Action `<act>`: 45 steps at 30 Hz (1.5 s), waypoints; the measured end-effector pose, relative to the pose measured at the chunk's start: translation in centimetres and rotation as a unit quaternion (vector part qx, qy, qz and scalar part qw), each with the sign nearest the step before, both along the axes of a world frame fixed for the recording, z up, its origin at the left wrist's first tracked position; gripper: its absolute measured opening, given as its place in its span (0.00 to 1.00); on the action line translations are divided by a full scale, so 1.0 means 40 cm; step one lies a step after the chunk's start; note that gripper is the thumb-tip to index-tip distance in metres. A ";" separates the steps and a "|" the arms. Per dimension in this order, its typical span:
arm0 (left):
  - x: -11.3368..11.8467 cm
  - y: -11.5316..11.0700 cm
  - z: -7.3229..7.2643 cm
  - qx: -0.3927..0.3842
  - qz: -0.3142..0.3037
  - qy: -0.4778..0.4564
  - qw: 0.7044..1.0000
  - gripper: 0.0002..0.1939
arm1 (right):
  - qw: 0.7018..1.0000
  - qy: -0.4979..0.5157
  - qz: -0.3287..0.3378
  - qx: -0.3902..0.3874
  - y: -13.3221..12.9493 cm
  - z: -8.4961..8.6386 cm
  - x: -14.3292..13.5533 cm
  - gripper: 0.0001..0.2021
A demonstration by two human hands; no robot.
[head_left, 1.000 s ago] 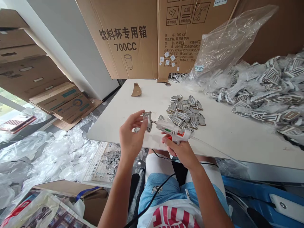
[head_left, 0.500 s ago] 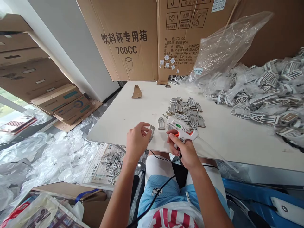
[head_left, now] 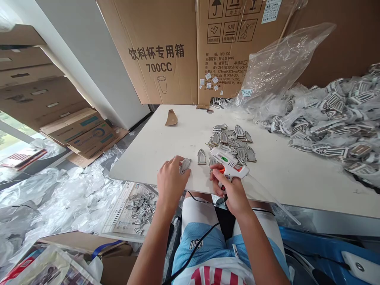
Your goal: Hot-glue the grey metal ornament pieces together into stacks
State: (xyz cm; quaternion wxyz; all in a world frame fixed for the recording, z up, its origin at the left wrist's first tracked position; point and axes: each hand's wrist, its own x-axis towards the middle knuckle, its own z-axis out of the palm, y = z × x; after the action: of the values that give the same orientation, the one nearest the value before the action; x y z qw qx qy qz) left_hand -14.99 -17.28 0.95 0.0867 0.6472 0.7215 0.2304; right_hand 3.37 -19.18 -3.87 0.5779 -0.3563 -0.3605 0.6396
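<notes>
Near the front edge of the white table (head_left: 148, 146), my left hand (head_left: 173, 176) grips a small arched metal piece (head_left: 185, 165) between thumb and fingers. My right hand (head_left: 230, 184) is wrapped round the handle of a white glue gun (head_left: 228, 161) with an orange trigger, its nozzle toward the upper left. A clear glue stick (head_left: 276, 202) trails from its back. One arched piece (head_left: 201, 156) lies alone between my hands. Behind the glue gun sits a loose pile of similar metal pieces (head_left: 237, 138), partly hidden by it.
Bagged metal pieces (head_left: 332, 118) are heaped at the right. Cardboard boxes (head_left: 166, 31) stand at the back, with a plastic bag (head_left: 279, 59) before them. A cardboard scrap (head_left: 171, 118) lies on the table. Lower left, a tray (head_left: 118, 213) holds more pieces. A black cable crosses my lap.
The metal piece in my left hand has turned from steeply tilted to flatter, its face now showing, and the fingers have shifted round it. The glue gun has barely moved.
</notes>
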 end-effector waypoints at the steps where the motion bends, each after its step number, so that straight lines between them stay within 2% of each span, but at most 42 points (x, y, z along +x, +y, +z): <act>1: -0.005 0.004 -0.003 0.001 0.007 -0.005 1.000 0.15 | 1.000 0.000 0.000 -0.001 0.000 0.000 0.000 0.12; 8: -0.056 0.029 -0.037 0.043 0.045 -0.011 0.998 0.12 | 1.000 -0.006 -0.003 -0.002 -0.002 0.005 0.003 0.13; 14: -0.062 0.040 -0.061 0.136 0.080 0.038 0.987 0.12 | 1.000 -0.002 -0.007 -0.002 -0.005 0.007 0.003 0.13; 16: -0.046 0.041 -0.061 0.166 0.045 0.032 0.985 0.12 | 1.000 0.000 -0.009 -0.001 -0.003 0.006 0.001 0.13; 18: -0.023 0.040 -0.061 0.174 -0.041 0.007 0.984 0.13 | 1.000 0.003 -0.011 -0.002 -0.001 0.004 0.000 0.13; 21: 0.015 0.033 -0.069 0.132 -0.162 -0.004 0.978 0.18 | 1.000 0.005 -0.013 -0.006 0.000 0.003 -0.002 0.14; 23: 0.036 0.027 -0.076 0.102 -0.183 0.018 0.978 0.19 | 1.000 0.008 -0.012 -0.010 -0.002 0.004 -0.002 0.14; 30: 0.045 0.021 -0.074 0.098 -0.110 -0.008 0.989 0.05 | 1.000 0.006 -0.008 -0.017 -0.005 0.012 -0.001 0.14; 35: 0.037 0.019 -0.064 0.051 -0.044 -0.093 0.993 0.09 | 1.000 0.004 -0.009 -0.015 -0.005 0.010 -0.004 0.15; 39: 0.033 0.017 -0.061 0.023 -0.038 -0.175 0.984 0.18 | 1.000 0.001 -0.007 -0.013 -0.008 0.010 -0.005 0.15; 42: 0.027 0.020 -0.062 0.026 -0.043 -0.226 0.973 0.19 | 1.000 -0.003 -0.002 -0.007 -0.008 0.009 -0.003 0.14; 45: 0.018 0.028 -0.066 0.029 -0.047 -0.287 0.956 0.16 | 1.000 -0.019 0.007 0.002 -0.009 0.006 -0.002 0.13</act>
State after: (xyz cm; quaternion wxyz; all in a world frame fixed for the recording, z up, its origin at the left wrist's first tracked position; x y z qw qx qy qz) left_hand -14.26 -16.15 -1.68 0.2824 0.5890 0.6280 0.4229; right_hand 3.30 -19.52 -3.62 0.5670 -0.3647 -0.3751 0.6362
